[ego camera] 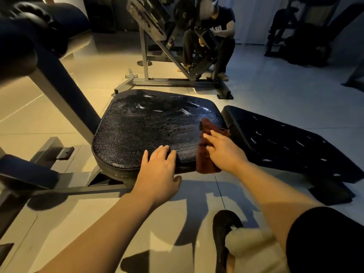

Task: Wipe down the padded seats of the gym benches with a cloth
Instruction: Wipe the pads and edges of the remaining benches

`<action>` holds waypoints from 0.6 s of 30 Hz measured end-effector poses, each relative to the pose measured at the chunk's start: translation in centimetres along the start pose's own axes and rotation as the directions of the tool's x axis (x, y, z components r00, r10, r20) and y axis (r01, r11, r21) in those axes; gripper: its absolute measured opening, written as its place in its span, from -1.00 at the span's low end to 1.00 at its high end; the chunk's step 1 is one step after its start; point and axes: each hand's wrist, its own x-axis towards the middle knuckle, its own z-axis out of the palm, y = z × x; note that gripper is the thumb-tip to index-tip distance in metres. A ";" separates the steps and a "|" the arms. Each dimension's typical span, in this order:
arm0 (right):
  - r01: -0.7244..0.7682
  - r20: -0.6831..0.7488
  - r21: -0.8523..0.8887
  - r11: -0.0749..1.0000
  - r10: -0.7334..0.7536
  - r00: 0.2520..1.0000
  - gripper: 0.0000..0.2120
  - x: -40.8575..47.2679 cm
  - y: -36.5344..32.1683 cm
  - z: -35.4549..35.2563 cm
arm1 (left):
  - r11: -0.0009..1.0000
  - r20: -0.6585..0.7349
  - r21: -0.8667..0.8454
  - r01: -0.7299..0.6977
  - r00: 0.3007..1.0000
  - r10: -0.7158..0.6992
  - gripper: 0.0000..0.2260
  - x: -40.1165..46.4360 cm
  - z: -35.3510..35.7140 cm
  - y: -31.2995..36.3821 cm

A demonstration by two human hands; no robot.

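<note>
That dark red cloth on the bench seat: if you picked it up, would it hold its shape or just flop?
Probably flop. The cloth already drapes over the seat pad's near edge and hangs down, so it looks soft and light. Under the right hand it lies bunched in folds, so it would likely slide easily over the shiny pad.

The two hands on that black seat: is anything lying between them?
No. In the head view, only bare seat pad shows between the left hand and the right hand, which presses the cloth.

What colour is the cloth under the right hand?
Dark reddish-brown cloth, seen in the head view.
</note>
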 end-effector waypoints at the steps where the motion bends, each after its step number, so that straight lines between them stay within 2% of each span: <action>1: -0.049 -0.011 0.001 0.999 0.049 0.999 -0.54 0.0 0.1 -0.2 | 1.000 0.002 -0.011 0.001 1.000 -0.001 -0.37 -0.1 -0.1 -0.3; 3: -0.101 -0.044 -0.036 0.994 0.099 0.994 -0.53 -0.1 -0.9 0.1 | 1.000 -0.012 -0.029 -0.003 1.000 0.003 -0.38 -0.4 -0.5 -1.1; 5: -0.081 -0.069 -0.072 0.994 0.076 0.995 -0.52 -0.3 -3.2 0.9 | 1.000 -0.032 -0.031 -0.004 0.999 0.003 -0.38 -1.0 -0.8 -2.1; 8: 0.115 -0.061 -0.119 0.986 -0.123 0.991 -0.51 -1.0 -7.4 3.0 | 0.998 -0.039 -0.036 0.043 0.998 -0.044 -0.37 -1.8 -1.4 -3.7; 12: 0.337 -0.047 -0.160 0.928 -0.349 0.936 -0.50 -2.0 -11.4 5.8 | 0.989 -0.084 -0.104 0.102 0.990 -0.111 -0.50 -2.5 -2.4 -4.6; 15: 0.392 -0.022 -0.139 0.909 -0.399 0.917 -0.52 -2.2 -10.8 5.5 | 0.989 -0.094 -0.091 0.118 0.987 -0.127 -0.53 -2.2 -2.4 -3.9; 18: 0.366 -0.035 -0.137 0.920 -0.374 0.927 -0.53 -2.4 -8.7 4.9 | 0.989 -0.087 -0.091 0.118 0.988 -0.126 -0.52 -1.5 -1.9 -2.5</action>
